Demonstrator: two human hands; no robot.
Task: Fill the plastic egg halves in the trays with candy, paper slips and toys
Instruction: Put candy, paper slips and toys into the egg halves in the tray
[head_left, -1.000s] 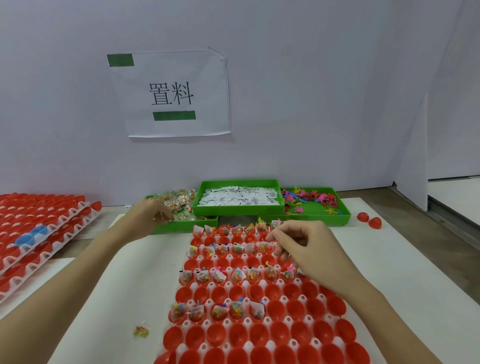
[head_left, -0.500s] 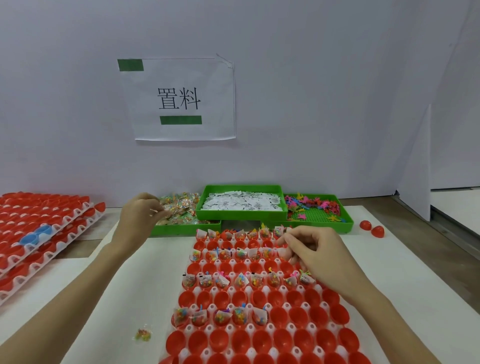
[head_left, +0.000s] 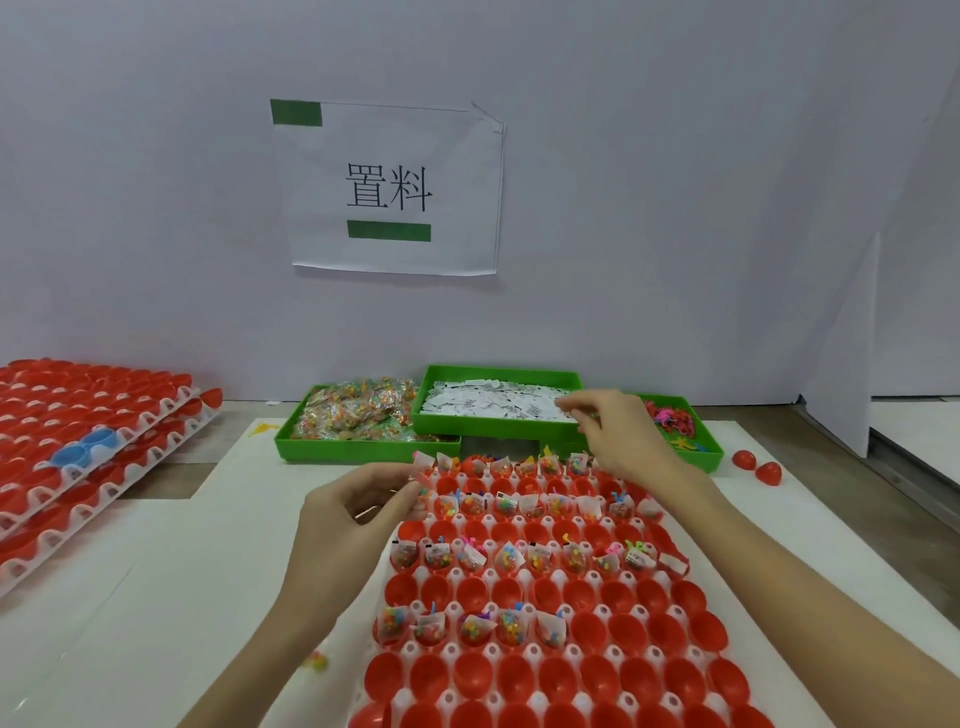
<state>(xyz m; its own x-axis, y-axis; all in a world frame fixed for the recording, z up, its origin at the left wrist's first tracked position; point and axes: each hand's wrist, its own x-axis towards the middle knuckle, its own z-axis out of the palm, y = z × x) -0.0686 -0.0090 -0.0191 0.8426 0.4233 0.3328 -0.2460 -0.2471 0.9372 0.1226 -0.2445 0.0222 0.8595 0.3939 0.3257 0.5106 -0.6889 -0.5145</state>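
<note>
A white tray (head_left: 453, 607) of red egg halves lies in front of me; alternate rows hold candy packets, paper slips and toys. Behind it stand three green bins: candy (head_left: 358, 413), paper slips (head_left: 493, 402) and small toys (head_left: 675, 423). My left hand (head_left: 353, 512) hovers at the tray's far left corner, fingers curled, pinching a small candy packet (head_left: 422, 493) over the second row. My right hand (head_left: 610, 431) reaches over the right end of the slip bin, its thumb and fingertips pinching at the slips there.
Stacked trays of red egg halves (head_left: 78, 415) with two blue halves (head_left: 85, 449) sit at the left. Two loose red halves (head_left: 756, 466) lie right of the bins. A stray candy packet (head_left: 317, 662) lies on the white sheet by my left forearm.
My left hand came back from the candy bin to the tray's left corner. My right hand left the tray rows and moved up to the slip bin.
</note>
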